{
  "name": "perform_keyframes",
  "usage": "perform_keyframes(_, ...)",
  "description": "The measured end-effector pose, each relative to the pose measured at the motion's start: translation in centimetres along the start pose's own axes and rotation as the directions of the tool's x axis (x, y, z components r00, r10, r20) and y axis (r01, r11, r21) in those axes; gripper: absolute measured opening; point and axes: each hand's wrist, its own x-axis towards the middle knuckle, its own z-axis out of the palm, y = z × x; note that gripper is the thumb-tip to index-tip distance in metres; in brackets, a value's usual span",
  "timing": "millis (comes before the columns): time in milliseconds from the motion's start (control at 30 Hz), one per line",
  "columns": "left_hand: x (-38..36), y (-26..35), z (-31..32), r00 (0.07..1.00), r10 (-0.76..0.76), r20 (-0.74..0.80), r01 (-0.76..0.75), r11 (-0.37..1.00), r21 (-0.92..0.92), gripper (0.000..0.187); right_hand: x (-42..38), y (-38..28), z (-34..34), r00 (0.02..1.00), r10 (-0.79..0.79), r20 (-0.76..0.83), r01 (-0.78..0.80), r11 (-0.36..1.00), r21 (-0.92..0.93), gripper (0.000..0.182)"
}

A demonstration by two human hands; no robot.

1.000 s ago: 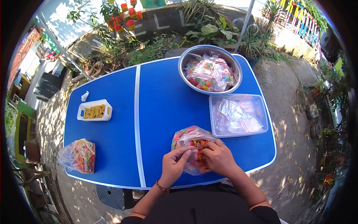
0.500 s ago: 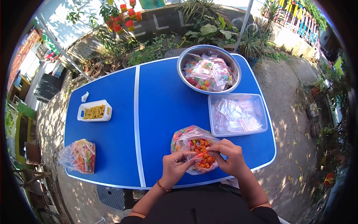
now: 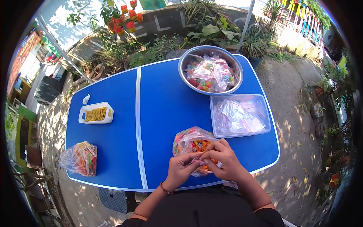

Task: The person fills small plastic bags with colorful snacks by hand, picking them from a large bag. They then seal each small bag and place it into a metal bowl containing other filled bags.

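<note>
A person in a black top bends over a blue surface [image 3: 170,98] outdoors, a beaded bracelet [image 3: 165,188] on the left wrist. The left hand [image 3: 182,170] and right hand [image 3: 226,160] meet fingertip to fingertip, both pinching a small piece of clear plastic [image 3: 197,159]. Directly beneath them, near the front edge, sits an open bag [image 3: 185,140] of small orange pieces, its clear film bunched around the opening. Well apart, at the near left, a stick bag [image 3: 84,160] lies packed with red and pink lengths. Just beyond the open bag, at right, a clear box [image 3: 215,130] holds flat plastic packets. Across the surface, a white tub [image 3: 94,121] carries yellow strips, a crumpled tissue [image 3: 86,99] behind it. At the far right, a metal bowl [image 3: 183,75] is heaped with filled packets. Plants [image 3: 211,34] and a wall [image 3: 162,24] stand behind.
</note>
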Motion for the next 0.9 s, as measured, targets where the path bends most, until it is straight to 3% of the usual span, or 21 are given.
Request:
perform_keyframes(100, -0.2, 0.3, -0.3, 0.998, -0.069, -0.013, 0.069, 0.997, -0.025, 0.029, 0.1, 0.7, -0.1, 0.998, -0.054, -0.021, 0.054, 0.998, 0.023, 0.013)
perform_keyframes(200, 0.1, 0.0, -0.6, 0.994, -0.04, -0.1, 0.032, 0.996, -0.078, 0.028, -0.4, 1.6, 1.7, 0.949, 0.298, -0.104, -0.257, 0.921, 0.291, 0.015)
perform_keyframes(300, 0.3, 0.2, -1.0, 0.988, -0.049, -0.147, 0.033, 0.993, -0.11, 0.028, -1.4, 3.1, 3.1, 0.964, 0.251, 0.089, -0.245, 0.967, -0.071, 0.018)
perform_keyframes(400, 0.2, 0.3, -1.0, 0.987, -0.067, -0.145, 0.041, 0.984, -0.171, 0.027, -1.6, 2.6, 4.3, 0.972, 0.203, 0.114, -0.163, 0.943, -0.288, 0.018)
perform_keyframes(500, 0.4, 0.5, -0.8, 0.987, -0.049, -0.156, 0.02, 0.982, -0.186, 0.026, -1.4, 3.2, 4.5, 0.974, 0.153, 0.168, -0.09, 0.939, -0.331, 0.021)
perform_keyframes(600, 0.4, 0.9, -1.0, 0.987, -0.08, -0.143, 0.061, 0.989, -0.134, 0.025, -0.8, 2.2, 3.3, 0.982, 0.188, 0.034, -0.177, 0.963, -0.205, 0.021)
perform_keyframes(700, 0.1, 0.9, -1.0, 0.983, -0.11, -0.148, 0.105, 0.994, -0.044, 0.025, -0.6, 1.8, 2.4, 0.962, 0.252, -0.108, -0.23, 0.956, 0.18, 0.019)
perform_keyframes(800, 0.0, 0.6, -0.6, 0.987, -0.07, -0.142, 0.075, 0.997, 0.036, 0.025, -0.8, 1.7, 2.8, 0.932, 0.317, -0.177, -0.174, 0.818, 0.548, 0.02)
perform_keyframes(900, 0.0, 0.7, -0.6, 0.994, -0.017, -0.107, 0.036, 0.983, 0.18, 0.025, -0.7, 1.1, 2.2, 0.926, 0.378, -0.012, -0.278, 0.704, 0.654, 0.019)
